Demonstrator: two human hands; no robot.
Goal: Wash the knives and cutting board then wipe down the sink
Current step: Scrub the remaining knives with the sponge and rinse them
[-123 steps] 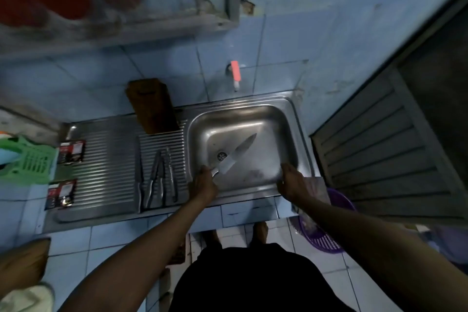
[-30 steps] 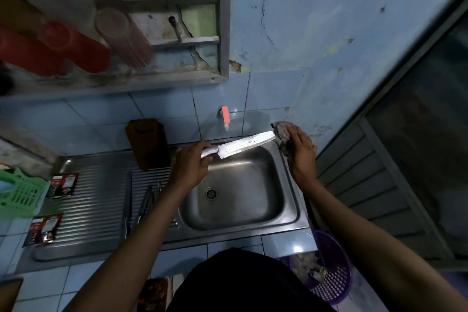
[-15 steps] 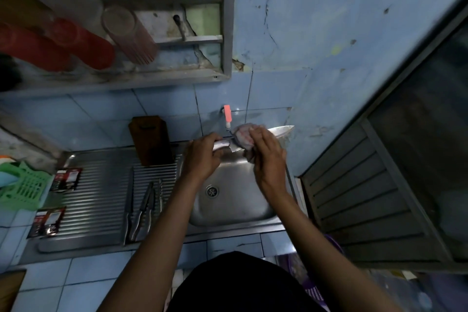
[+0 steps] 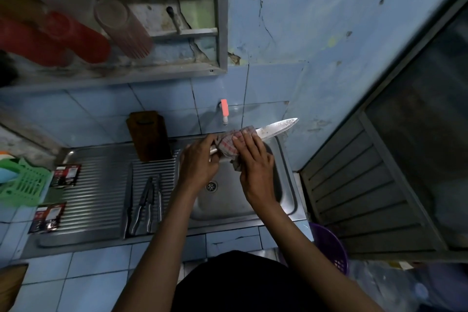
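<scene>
Steel, long and pointed: the knife (image 4: 276,126) is up over the back of the sink (image 4: 288,200), tip aimed right toward the wall, blade speckled w/ spots near the tip. Your left hand (image 4: 198,164) is curled round the handle; your right hand (image 4: 253,159) pinches a checked cloth (image 4: 228,145) folded over the blade near the handle. So you're mid-scrub on this knife, I'd say. Next move prob. calls for sliding the cloth out toward the tip, fingers kept off the edge, since wet steel is slick.

Other knives (image 4: 144,204), slim and metallic, lie on the ribbed drainboard (image 4: 96,185). The brown wooden cutting board (image 4: 149,135) leans on the blue tiles behind them. The red-handled tap (image 4: 224,111) looks shut off; no water visible.
</scene>
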